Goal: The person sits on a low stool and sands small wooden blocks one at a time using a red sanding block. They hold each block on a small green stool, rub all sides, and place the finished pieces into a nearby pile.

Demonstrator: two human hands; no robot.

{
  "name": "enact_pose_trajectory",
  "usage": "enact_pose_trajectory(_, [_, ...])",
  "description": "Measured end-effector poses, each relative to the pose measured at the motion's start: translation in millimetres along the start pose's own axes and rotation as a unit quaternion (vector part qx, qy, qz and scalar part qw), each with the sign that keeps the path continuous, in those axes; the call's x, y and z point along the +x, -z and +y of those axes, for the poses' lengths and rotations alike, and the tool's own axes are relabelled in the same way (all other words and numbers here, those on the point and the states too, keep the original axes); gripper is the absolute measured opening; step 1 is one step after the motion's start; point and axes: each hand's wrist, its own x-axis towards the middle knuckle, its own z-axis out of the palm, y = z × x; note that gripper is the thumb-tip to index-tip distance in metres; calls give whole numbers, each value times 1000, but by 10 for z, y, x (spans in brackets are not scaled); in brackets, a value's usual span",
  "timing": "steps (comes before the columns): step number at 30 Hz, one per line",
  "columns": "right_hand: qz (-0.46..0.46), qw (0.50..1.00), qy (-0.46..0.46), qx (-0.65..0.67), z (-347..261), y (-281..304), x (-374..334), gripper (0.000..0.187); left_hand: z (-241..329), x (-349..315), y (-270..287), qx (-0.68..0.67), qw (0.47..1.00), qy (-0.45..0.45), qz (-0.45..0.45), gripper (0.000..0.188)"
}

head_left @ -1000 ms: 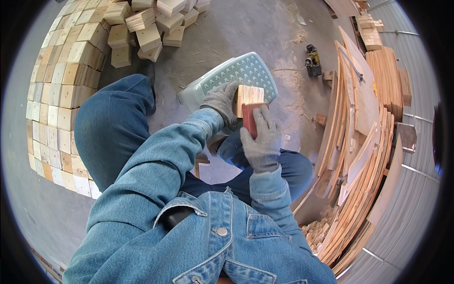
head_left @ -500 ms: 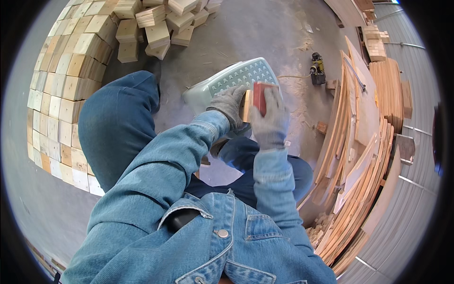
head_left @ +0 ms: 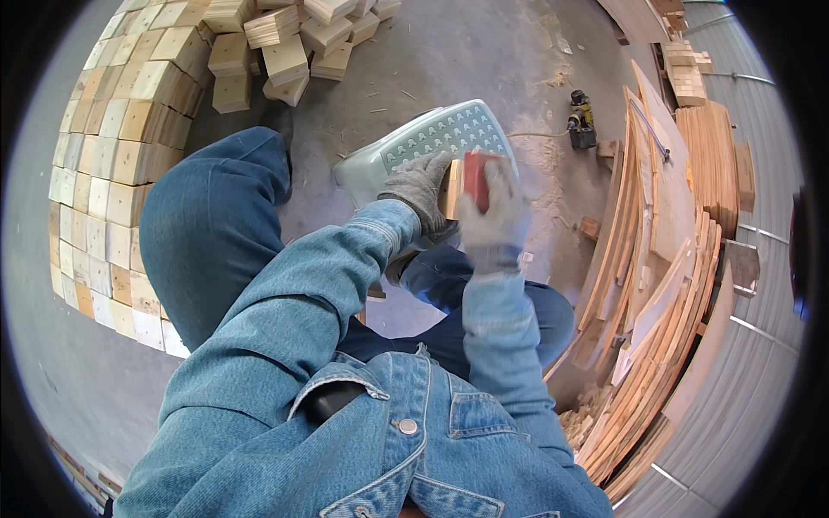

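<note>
My left hand (head_left: 416, 187), in a grey glove, is closed round a pale wooden block (head_left: 451, 190) held on edge over a light green plastic stool (head_left: 449, 134). Against the block's right face sits a red sanding block (head_left: 476, 180). The gloved fingers of my right hand (head_left: 496, 211) wrap round that red block, and this hand is slightly blurred. Part of the wooden block is hidden behind my left glove. Both hands meet in front of the stool's raised-pattern top, above my bent legs.
Stacked wooden blocks (head_left: 121, 186) form a wall on the left, with several loose blocks (head_left: 285, 59) at the far end. A yellow-black power tool (head_left: 582, 121) stands on the dusty floor. Thin boards (head_left: 661, 345) lean along the right.
My right hand and the red sanding block have shifted slightly toward me along the wooden block. My left hand holds its place.
</note>
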Motion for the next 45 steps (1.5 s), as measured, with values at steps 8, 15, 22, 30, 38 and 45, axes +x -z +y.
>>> enact_pose_trajectory(8, [37, 998, -33, -25, 219, -98, 289, 62, 128, -52, 156, 20, 1000, 11, -21, 117])
enact_pose_trajectory(15, [19, 1000, -6, -16, -93, 228, -763, 64, 85, -5, 83, 29, 999, 3, -34, 119])
enact_pose_trajectory(22, [16, 1000, 7, -3, -18, 216, -692, 63, 150, -27, 111, 28, 999, 21, -30, 120])
enact_pose_trajectory(30, [11, 1000, -12, -3, 423, -38, 577, 58, 127, -21, 83, 47, 998, 15, -33, 123])
enact_pose_trajectory(38, [14, 998, -45, 33, 342, 26, 63, 64, 136, -39, 127, 30, 998, 23, -41, 121])
enact_pose_trajectory(45, [-7, 996, -56, 61, 51, 295, -980, 69, 20, 31, 54, 24, 999, -8, -36, 117])
